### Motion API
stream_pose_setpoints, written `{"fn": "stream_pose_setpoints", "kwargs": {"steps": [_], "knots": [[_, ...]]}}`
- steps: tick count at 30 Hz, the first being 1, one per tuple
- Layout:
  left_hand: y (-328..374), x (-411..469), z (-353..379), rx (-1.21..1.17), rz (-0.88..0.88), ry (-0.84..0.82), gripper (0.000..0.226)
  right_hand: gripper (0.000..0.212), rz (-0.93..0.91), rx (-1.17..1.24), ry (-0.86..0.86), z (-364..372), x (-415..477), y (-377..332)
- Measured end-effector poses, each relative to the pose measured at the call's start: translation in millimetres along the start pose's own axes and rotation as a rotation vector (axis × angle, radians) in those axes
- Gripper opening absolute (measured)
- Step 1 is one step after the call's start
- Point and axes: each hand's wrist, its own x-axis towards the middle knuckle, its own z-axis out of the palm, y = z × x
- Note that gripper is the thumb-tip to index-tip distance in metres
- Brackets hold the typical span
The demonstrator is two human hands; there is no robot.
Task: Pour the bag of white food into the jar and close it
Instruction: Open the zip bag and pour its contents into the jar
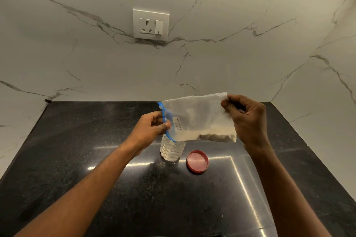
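A clear zip bag with a blue zip edge and a small handwritten label is held sideways above the counter. White powder lies along its lower side. My left hand pinches the blue zip end, which hangs just over the mouth of a clear textured jar. My right hand grips the bag's far upper corner, held higher. The jar stands upright with no lid on and some white food in its bottom. Its red lid lies flat on the counter to the jar's right.
The black speckled counter is bounded by marble walls at the back and on both sides. A white wall socket with a switch sits on the back wall above.
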Motion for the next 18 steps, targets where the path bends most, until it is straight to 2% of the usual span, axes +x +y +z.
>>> {"fn": "stream_pose_setpoints", "kwargs": {"steps": [2, 3, 5, 7, 9, 12, 14, 18], "knots": [[3.2, -0.5, -1.3, 0.078, -0.056, -0.008, 0.028, 0.018, 0.036, 0.017, -0.008, -0.7, -1.8, 2.7], [7.0, -0.8, -2.5, 0.156, -0.089, -0.013, 0.037, 0.017, 0.047, 0.025, -0.014, -1.7, -2.9, 4.2], [17.2, -0.2, -5.0, 0.422, -0.108, 0.019, 0.072, 0.016, 0.056, 0.032, -0.026, -3.7, -5.5, 6.5], [36.8, 0.0, -3.8, 0.621, 0.034, 0.071, 0.095, 0.015, 0.070, 0.031, -0.038, -5.4, -7.4, 8.9], [64.0, 1.5, 6.4, 0.665, 0.272, 0.065, 0.088, 0.015, 0.088, 0.033, -0.048, -6.8, -8.2, 11.0], [100.4, 9.9, 36.9, 0.827, 0.468, -0.003, 0.070, 0.013, 0.100, 0.079, -0.087, -9.3, -8.2, 11.9], [117.2, 15.4, 57.0, 0.962, 0.512, -0.051, 0.060, 0.015, 0.089, 0.106, -0.121, -10.4, -7.7, 10.8], [127.6, 23.9, 72.3, 0.877, 0.497, -0.129, 0.020, 0.014, 0.104, 0.146, -0.137, -13.9, -8.3, 11.3]]}}
